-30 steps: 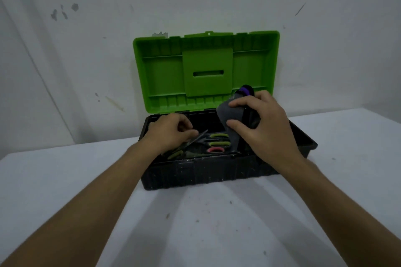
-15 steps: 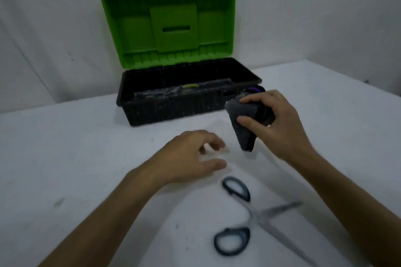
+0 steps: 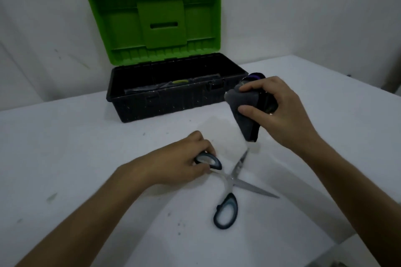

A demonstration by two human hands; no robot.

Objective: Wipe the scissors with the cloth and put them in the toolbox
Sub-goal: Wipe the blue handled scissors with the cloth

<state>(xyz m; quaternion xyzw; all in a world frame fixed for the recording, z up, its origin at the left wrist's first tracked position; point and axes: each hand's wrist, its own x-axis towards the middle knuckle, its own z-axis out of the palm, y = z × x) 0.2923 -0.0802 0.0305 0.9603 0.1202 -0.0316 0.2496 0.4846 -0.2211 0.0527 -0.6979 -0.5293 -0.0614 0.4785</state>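
A pair of scissors [image 3: 233, 182] with dark blue-grey handles lies spread open on the white table in front of me. My left hand [image 3: 184, 160] grips the upper handle loop. My right hand [image 3: 273, 110] holds a folded dark grey cloth [image 3: 245, 112] above the table, just beyond the blade tips, with a purple-and-black object tucked behind it. The toolbox [image 3: 173, 97], black with a raised green lid [image 3: 156, 21], stands open at the back against the wall. Other scissors lie inside it, mostly hidden by the front wall.
The white table [image 3: 76, 158] ends at a corner on the far right and at a front right edge near my right forearm. A white wall rises directly behind the toolbox. Small dark specks dot the tabletop.
My left hand left the toolbox, came down to the table and took hold of the scissors' upper handle. The view dropped from the toolbox to the table. My right hand kept the cloth.
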